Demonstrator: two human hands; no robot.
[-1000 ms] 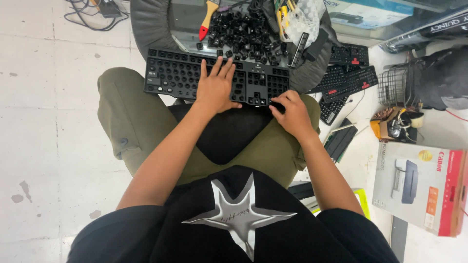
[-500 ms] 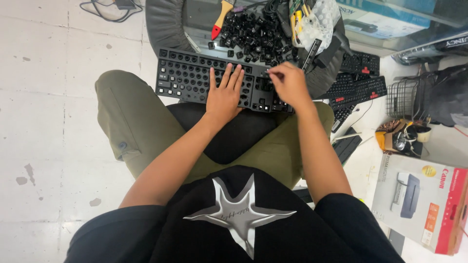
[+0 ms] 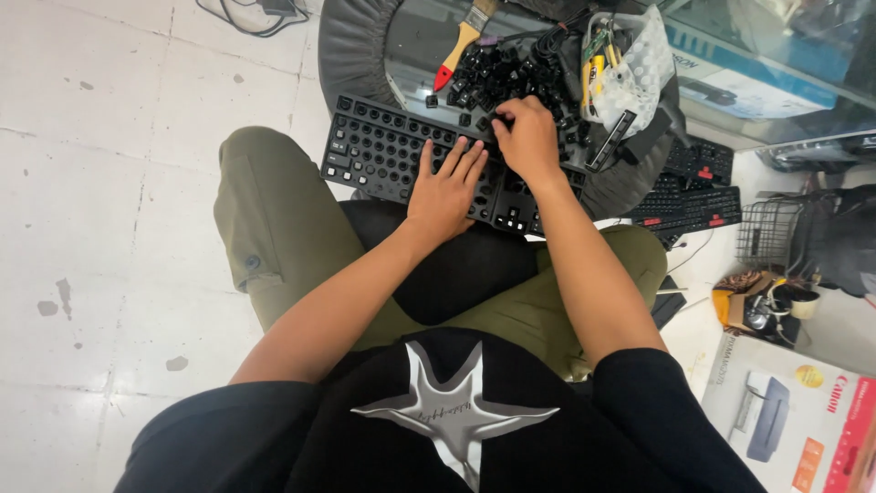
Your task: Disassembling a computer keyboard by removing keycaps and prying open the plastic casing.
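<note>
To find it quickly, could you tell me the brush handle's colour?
Yellow-orange with a red tip, seen in the head view: brush.

A white tiled floor (image 3: 109, 183) is seen, stained at the near left. On it are found a round stool (image 3: 351, 46) at the far side, two black keyboards (image 3: 698, 187) to the right, a wire basket (image 3: 766, 237), and a printer box (image 3: 794, 420) at the near right.

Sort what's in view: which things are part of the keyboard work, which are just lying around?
In use:
- black keyboard, many keys off, under the left hand
- loose keycap pile, reached by the right hand

Lying about:
- brush
- spare keyboards
- wire basket
- printer box
</note>
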